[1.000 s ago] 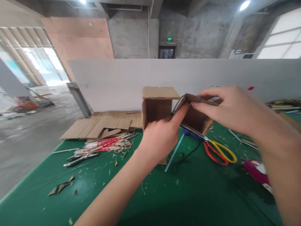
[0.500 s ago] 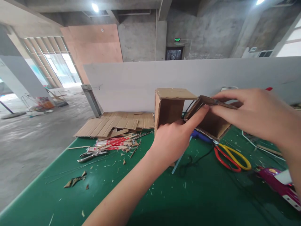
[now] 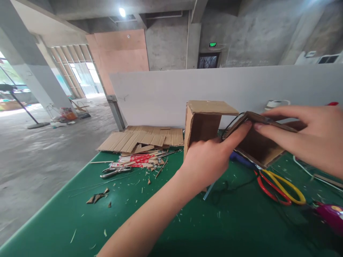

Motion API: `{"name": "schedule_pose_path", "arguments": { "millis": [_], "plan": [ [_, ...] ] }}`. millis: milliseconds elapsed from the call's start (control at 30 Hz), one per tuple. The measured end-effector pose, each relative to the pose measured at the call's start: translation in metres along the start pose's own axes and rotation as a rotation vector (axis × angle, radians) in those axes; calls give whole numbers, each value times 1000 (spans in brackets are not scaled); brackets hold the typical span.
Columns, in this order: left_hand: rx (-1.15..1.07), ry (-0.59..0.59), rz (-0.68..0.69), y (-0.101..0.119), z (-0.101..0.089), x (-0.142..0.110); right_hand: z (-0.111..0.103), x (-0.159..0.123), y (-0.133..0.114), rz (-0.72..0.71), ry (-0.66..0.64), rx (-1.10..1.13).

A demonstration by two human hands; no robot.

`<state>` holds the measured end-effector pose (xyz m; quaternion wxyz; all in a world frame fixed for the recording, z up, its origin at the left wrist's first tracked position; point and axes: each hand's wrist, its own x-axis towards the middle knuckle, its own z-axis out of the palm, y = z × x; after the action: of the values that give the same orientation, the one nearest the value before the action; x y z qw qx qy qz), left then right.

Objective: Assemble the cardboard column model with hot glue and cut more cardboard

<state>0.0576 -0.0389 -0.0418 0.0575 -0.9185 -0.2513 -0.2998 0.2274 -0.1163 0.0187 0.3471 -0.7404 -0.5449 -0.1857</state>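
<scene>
R hand (image 3: 313,135) pinches top wall of tilted open cardboard box (image 3: 255,150), over table (image 3: 214,228); L hand (image 3: 206,160) has index at box corner, full grip can't tell. Prob. light, stiff-ish, crushable: hold edges/corners, min. squeeze.

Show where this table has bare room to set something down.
Stray shreds aside, the table has room at near centre, between the left forearm, looped handles and purple device, and near left, between forearm and brown scraps. Crowded: far left, with flat cardboard, sticks and pliers, and around the left hand, right hand and open box.
</scene>
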Motion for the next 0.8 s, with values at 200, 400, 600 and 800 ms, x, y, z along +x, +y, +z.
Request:
{"name": "schedule_pose_path", "arguments": {
  "millis": [200, 400, 600, 800],
  "plan": [
    [10, -15, -18, 2, -4, 0, -3, 1, -5, 38, -45, -1],
    [12, 11, 6, 0, 1, 0, -2, -1, -2, 14, -23, 13],
    [31, 20, 1, 0, 4, 1, -1, 4, -3, 60, -56, 40],
    [46, 22, 9, 1, 3, 0, -6, 11, -11, 144, -175, 101]
  ]
}}
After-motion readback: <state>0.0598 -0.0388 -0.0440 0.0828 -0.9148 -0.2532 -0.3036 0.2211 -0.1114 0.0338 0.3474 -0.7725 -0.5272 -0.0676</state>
